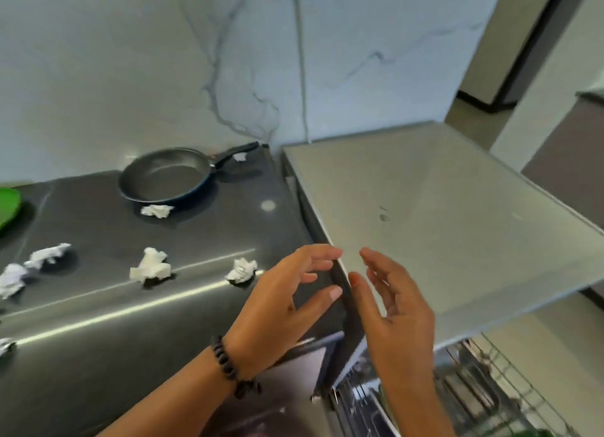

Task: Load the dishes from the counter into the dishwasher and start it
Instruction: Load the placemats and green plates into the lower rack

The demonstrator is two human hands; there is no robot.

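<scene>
A dark frying pan [166, 178] with a black handle sits at the back of the dark counter [98, 306]. A green dish [8, 206] shows at the left edge. To the right stands a grey appliance top [441, 214], and below it the wire rack [483, 391] of the open dishwasher shows. My left hand [281, 302] and my right hand [395, 309] hover side by side at the counter's right edge. The fingers of both are relaxed and hold nothing.
Several crumpled white paper wads [150, 266] lie scattered over the counter, one [157, 210] right in front of the pan. A marble wall [228, 61] backs the counter. A doorway and floor [483, 116] open at the far right.
</scene>
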